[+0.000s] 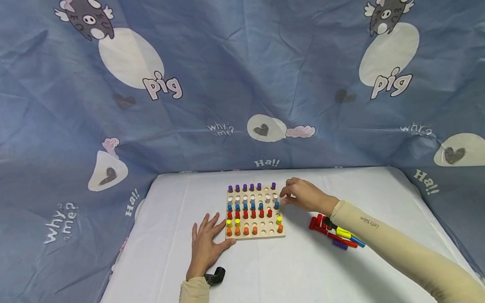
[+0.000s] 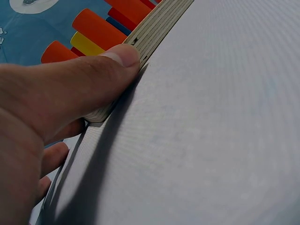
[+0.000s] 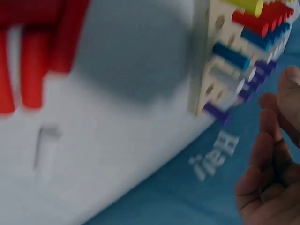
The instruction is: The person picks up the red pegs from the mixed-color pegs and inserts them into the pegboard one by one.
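Note:
A wooden pegboard (image 1: 261,236) stands on the white table with rows of purple, white, blue, red, yellow and orange pegs; several holes hold no peg. At its front left corner is my left hand (image 1: 207,244), fingers spread, the thumb against the front edge. The left wrist view shows that thumb (image 2: 124,55) pressing the board's side, below orange pegs (image 2: 98,27). My right hand (image 1: 306,194) hovers beside the board's right edge, near the white and blue pegs at the row ends. Its fingers (image 3: 262,150) are loosely bent with nothing visible between them.
Loose red, yellow, blue and purple pegs (image 1: 343,232) lie on the table to the right, partly under my right forearm. In the right wrist view, red pegs (image 3: 33,70) show up close. A blue printed curtain (image 1: 232,80) hangs behind the table.

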`<state>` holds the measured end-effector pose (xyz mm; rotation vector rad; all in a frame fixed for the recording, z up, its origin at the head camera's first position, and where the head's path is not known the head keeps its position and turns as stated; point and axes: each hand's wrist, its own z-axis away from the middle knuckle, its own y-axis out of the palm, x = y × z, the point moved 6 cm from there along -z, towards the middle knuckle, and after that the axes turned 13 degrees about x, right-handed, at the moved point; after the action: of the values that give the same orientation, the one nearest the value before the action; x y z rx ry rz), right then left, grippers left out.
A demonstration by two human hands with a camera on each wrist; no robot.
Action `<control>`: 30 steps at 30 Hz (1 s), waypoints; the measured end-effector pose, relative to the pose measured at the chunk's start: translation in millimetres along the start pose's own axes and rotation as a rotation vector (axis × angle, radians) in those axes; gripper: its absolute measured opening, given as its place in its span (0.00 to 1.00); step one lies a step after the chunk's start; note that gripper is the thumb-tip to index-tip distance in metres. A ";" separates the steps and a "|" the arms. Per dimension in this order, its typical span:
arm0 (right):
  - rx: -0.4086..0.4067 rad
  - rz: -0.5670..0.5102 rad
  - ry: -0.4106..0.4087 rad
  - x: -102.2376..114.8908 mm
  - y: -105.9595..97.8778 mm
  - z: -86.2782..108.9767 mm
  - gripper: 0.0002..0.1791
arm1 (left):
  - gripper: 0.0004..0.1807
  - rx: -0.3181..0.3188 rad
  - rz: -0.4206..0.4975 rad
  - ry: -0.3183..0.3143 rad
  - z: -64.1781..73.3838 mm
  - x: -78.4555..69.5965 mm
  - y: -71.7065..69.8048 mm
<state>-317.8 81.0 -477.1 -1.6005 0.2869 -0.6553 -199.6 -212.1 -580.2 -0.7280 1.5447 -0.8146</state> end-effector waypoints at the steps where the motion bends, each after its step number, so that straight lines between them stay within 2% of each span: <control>1: 0.002 0.004 0.012 -4.1 -3.7 4.1 0.08 | 0.40 -0.001 -0.002 -0.001 0.1 0.2 -0.5; 5: 0.028 0.033 0.078 -22.0 -13.4 23.9 0.06 | 0.40 0.002 -0.004 -0.006 -0.5 1.2 -0.7; 8: 0.080 0.031 0.139 -35.2 -15.9 40.9 0.05 | 0.41 0.002 -0.007 -0.011 -0.8 2.3 -0.3; 13: 0.219 -0.040 0.232 -55.0 -10.2 70.9 0.05 | 0.40 -0.003 -0.010 -0.014 -0.1 3.4 0.0; 17: 0.350 -0.099 0.328 -68.6 -2.7 92.9 0.09 | 0.40 -0.001 -0.002 -0.013 0.5 3.2 0.0; 22: 0.464 -0.155 0.428 -80.3 5.4 112.8 0.13 | 0.40 -0.011 0.000 -0.004 -0.1 2.3 -0.8; 26: 0.516 -0.227 0.482 -84.0 14.8 123.8 0.12 | 0.40 -0.030 0.005 0.023 -0.7 0.6 -1.1; 30: 0.514 -0.253 0.486 -85.3 22.4 128.0 0.13 | 0.40 -0.047 0.006 0.041 -1.0 0.0 -1.1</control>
<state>-309.9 229.7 -521.5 -0.9764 0.2443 -1.2102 -200.6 -212.6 -579.3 -0.7443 1.6061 -0.7955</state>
